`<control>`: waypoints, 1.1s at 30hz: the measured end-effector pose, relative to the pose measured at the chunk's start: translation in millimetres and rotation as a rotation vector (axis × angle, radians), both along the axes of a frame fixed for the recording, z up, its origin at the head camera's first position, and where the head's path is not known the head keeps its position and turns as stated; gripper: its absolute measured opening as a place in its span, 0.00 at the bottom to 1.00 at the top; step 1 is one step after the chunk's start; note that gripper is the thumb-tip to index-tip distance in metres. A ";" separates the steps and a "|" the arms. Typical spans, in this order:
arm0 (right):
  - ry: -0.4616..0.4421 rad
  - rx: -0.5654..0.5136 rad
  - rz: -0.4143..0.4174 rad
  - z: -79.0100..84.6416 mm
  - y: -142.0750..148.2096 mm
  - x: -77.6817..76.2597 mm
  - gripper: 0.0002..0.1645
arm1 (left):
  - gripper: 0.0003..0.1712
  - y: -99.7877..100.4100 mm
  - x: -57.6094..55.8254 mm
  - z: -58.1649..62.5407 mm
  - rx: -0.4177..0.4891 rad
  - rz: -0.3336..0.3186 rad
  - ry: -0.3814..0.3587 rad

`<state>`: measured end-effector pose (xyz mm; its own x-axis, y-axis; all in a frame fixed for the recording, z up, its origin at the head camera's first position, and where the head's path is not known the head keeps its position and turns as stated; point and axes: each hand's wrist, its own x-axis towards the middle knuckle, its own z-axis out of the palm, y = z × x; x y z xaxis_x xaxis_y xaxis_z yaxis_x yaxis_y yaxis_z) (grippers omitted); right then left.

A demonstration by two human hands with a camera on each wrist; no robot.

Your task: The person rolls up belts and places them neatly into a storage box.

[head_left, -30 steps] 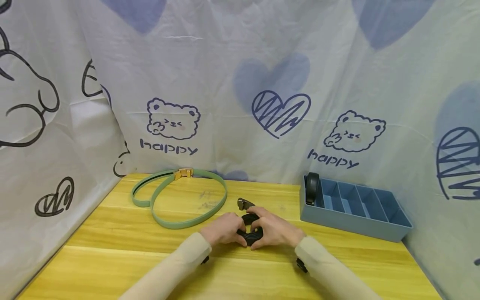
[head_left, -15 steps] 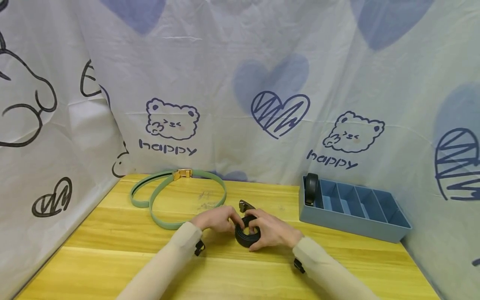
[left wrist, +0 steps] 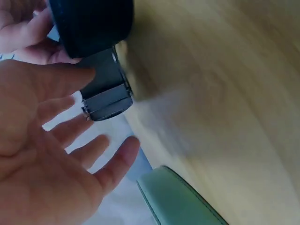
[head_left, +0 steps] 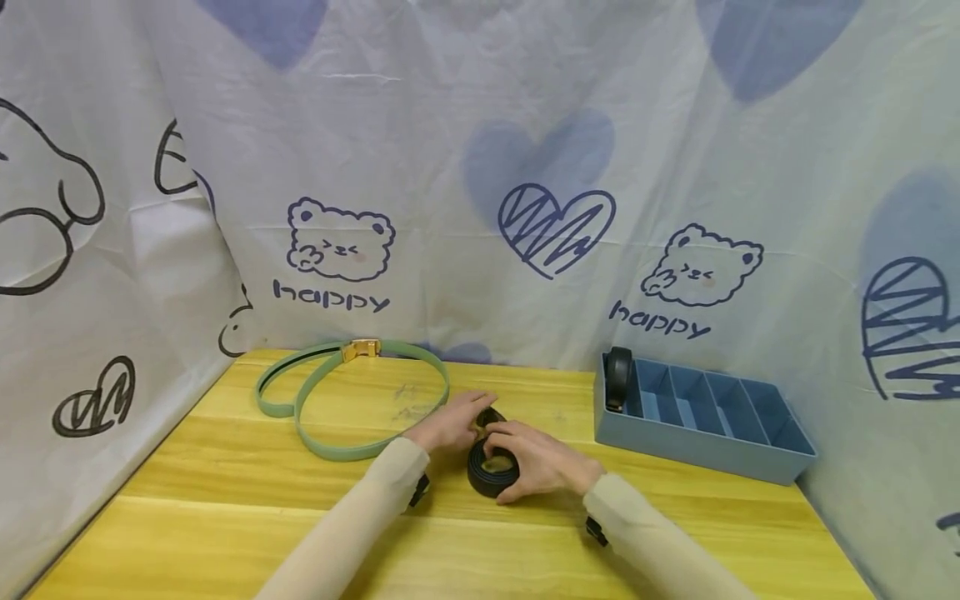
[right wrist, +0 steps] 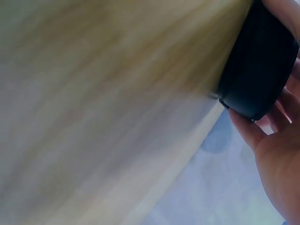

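A black belt [head_left: 489, 485] lies rolled into a coil on the wooden table. My right hand [head_left: 542, 461] grips the coil from the right, its thumb and fingers about the outer wall in the right wrist view. Out of the coil's far side sticks the dark metal buckle [left wrist: 108, 101]. My left hand [head_left: 452, 421] is beside that buckle, with fingers spread and the thumb over the strap in the left wrist view. Part of the buckle is hidden behind the left hand in the head view.
Left of the hands lies a green belt [head_left: 330, 450] in loose loops with a gold buckle [head_left: 362, 348]. At the back right stands a blue divided box [head_left: 705, 450], a rolled black belt [head_left: 618, 379] in its leftmost compartment. A printed cloth [head_left: 442, 250] hangs behind the table.
My left hand has let go of the coil's left side and moved away to the buckle at the far end. The right hand keeps its hold on the coil, which has shifted slightly left.
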<state>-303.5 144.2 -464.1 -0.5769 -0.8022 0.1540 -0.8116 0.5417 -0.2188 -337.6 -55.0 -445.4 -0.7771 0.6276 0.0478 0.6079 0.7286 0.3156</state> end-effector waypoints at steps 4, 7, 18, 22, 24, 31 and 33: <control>-0.016 -0.033 -0.020 -2.2 -1.1 0.6 0.45 | 0.19 2.6 -3.2 -5.3 0.002 -0.022 -0.014; -0.004 -0.065 -0.052 -3.3 -3.5 1.3 0.50 | 0.13 2.4 -2.8 -6.7 0.019 -0.001 -0.034; 0.010 -0.066 -0.093 -6.5 -6.9 -0.7 0.53 | 0.25 -7.6 12.0 -3.4 -0.035 -0.063 -0.156; -0.080 -0.121 -0.130 -7.7 -5.0 -3.3 0.56 | 0.44 -12.9 19.3 -1.5 0.021 -0.133 -0.218; -0.108 -0.138 -0.144 -8.8 -4.1 -4.2 0.57 | 0.47 -15.3 22.0 -0.9 0.064 -0.149 -0.242; -0.143 -0.168 -0.152 -8.5 -3.0 -6.7 0.59 | 0.38 -17.0 27.2 -1.5 0.051 -0.135 -0.116; -0.154 -0.169 -0.152 -7.9 -2.6 -7.4 0.61 | 0.32 -15.9 30.3 -2.8 0.006 -0.144 -0.050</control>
<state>-310.9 141.7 -472.0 -0.7159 -0.6748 0.1793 -0.6737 0.6002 -0.4310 -307.3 -71.0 -448.2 -0.6805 0.7325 0.0153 0.6893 0.6330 0.3523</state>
